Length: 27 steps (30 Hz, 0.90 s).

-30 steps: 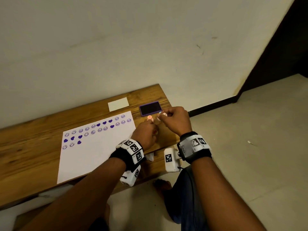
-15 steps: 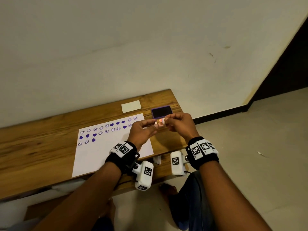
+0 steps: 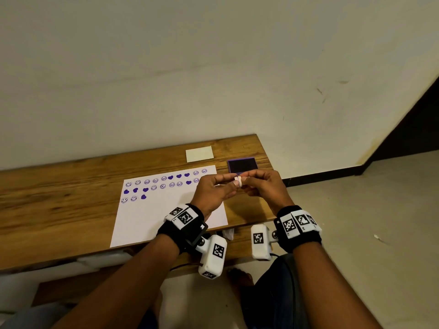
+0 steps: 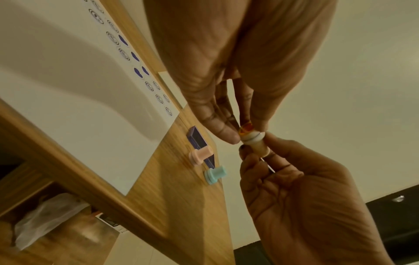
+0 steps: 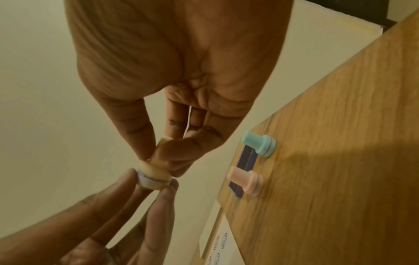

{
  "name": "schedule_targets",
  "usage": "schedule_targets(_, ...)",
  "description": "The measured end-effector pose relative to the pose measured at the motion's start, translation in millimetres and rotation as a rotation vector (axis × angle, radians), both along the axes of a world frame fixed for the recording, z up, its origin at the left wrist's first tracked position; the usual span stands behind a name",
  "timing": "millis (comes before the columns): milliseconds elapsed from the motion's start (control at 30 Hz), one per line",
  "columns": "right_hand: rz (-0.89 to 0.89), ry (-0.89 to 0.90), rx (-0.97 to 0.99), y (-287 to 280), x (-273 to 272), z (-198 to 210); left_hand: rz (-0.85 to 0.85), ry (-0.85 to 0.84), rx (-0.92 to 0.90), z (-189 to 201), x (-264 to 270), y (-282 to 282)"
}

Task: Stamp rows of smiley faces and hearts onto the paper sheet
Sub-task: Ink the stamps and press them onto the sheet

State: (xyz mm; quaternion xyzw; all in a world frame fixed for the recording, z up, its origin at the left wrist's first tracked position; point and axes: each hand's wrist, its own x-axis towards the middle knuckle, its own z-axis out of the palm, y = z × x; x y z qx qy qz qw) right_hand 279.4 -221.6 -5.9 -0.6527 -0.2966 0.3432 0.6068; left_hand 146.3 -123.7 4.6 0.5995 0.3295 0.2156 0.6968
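Bare paper sheet (image 3: 166,219) lies open below the stamped rows. Near the ink pad (image 3: 242,165), a pink stamp (image 4: 200,155) and a teal stamp (image 4: 214,174) stand upright, crowding that corner of the surface (image 3: 59,210).

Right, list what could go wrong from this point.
1. Both hands, left hand and right hand, pinch the small cream stamp by fingertips in mid-air beside the table; it could slip and fall.
2. Fingertips sit close to its inked face, so ink may smear onto the paper sheet.
3. The pink stamp and teal stamp near the table edge could be knocked off.
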Motion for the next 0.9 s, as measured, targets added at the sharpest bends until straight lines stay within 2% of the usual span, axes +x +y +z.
schedule_targets(233,0.038,0.061,0.058,-5.9,7.3,-0.2,-0.037,-0.002,0.055,5.3,3.9,-1.4)
schedule_targets(400,0.067,0.022,0.045,-3.3,3.5,0.1,-0.046,0.022,0.1,5.7,-3.1,0.5)
schedule_targets(500,0.071,-0.107,-0.048,-0.4,-2.7,-0.8,-0.151,0.129,0.219,4.0,-11.0,3.9)
schedule_targets(567,0.023,-0.308,-0.157,4.3,-7.8,-6.5,-0.239,0.251,0.34,-0.2,-16.7,3.1)
schedule_targets(667,-0.142,-0.581,-0.361,10.4,-10.9,-10.6,-0.174,0.379,0.433,-3.7,-30.8,2.8)
schedule_targets(733,-0.189,-0.63,-0.452,10.6,-9.2,-9.5,-0.116,0.415,0.487,-5.5,-44.6,5.1)
schedule_targets(900,-0.151,-0.672,-0.642,14.6,-11.5,-17.9,-0.071,0.472,0.537,-14.0,-91.8,17.7)
